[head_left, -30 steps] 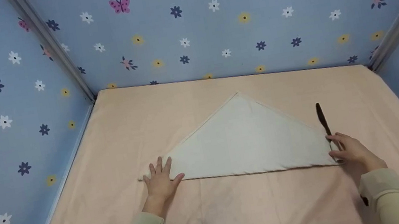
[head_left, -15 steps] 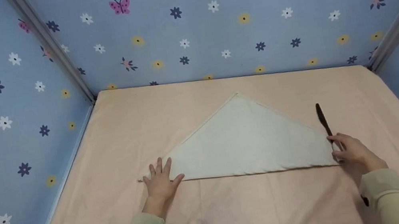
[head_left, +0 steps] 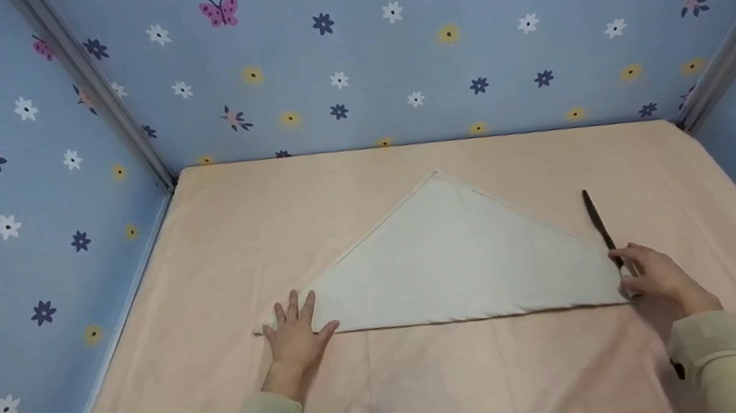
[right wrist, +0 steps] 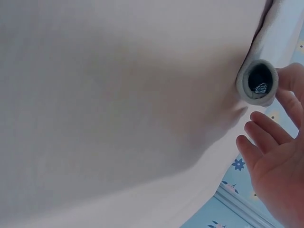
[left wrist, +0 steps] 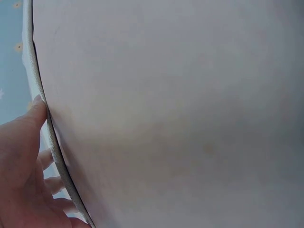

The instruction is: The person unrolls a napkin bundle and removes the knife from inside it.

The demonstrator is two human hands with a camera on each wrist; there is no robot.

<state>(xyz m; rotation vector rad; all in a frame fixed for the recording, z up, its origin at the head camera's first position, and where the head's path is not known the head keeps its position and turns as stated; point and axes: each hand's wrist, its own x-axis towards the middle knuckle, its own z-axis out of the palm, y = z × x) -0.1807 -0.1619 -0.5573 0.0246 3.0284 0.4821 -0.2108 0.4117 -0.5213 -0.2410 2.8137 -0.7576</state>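
Note:
A pale cloth napkin [head_left: 450,252] lies folded in a triangle, its point facing away and its long edge near me. My left hand [head_left: 294,338] rests on its left end with fingers spread. In the left wrist view the thumb [left wrist: 37,111] lies at the napkin's folded edge. At the right end, my right hand [head_left: 660,277] pinches a dark table knife [head_left: 596,217] together with the cloth beside it. The blade points away; the handle is hidden. The right wrist view shows a cloth roll [right wrist: 243,85] end-on, dark inside, at the thumb and index finger; the other fingers are apart from it.
A peach tablecloth [head_left: 429,391] with light creases covers the table. Blue panels [head_left: 386,46] printed with flowers and butterflies stand behind and on both sides. Grey metal posts [head_left: 101,86] mark the back corners.
My right hand has shifted slightly to the right, and less of the pale cloth shows between its fingers. The left hand stays in place on the napkin.

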